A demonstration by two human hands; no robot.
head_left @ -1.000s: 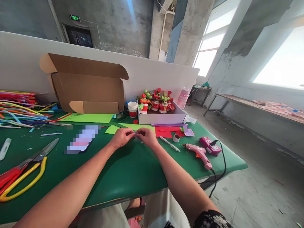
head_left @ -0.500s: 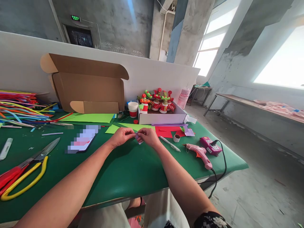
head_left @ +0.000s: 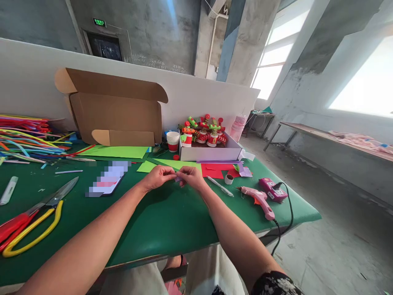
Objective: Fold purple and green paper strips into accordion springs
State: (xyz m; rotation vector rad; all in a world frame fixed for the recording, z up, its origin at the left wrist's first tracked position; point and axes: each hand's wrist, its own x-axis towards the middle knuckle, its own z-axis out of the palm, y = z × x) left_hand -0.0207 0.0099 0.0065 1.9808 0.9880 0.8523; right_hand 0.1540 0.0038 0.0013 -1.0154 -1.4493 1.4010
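Note:
A small piece of purple paper (head_left: 178, 179) is pinched between my two hands above the green table. My left hand (head_left: 159, 177) grips its left side with thumb and forefinger. On the other side, the fingers of my right hand (head_left: 192, 177) close around it and hide most of the piece. Light green paper (head_left: 146, 166) lies just behind my hands, with red paper (head_left: 212, 172) to the right. A white pen (head_left: 220, 186) rests beside my right wrist, near a small white paper ring (head_left: 229, 179).
A pink glue gun (head_left: 259, 199) with a cord lies at the right, by a purple power block (head_left: 272, 189). Large scissors (head_left: 39, 213) and a phone (head_left: 108, 179) are at the left. Behind stand paper cups (head_left: 172, 141), a white box (head_left: 210, 154) of red-green figures, and a cardboard box (head_left: 116, 116).
My fingers have shifted slightly on the purple paper, and less of it shows below my right hand. The view has moved a little; the things on the table stay put.

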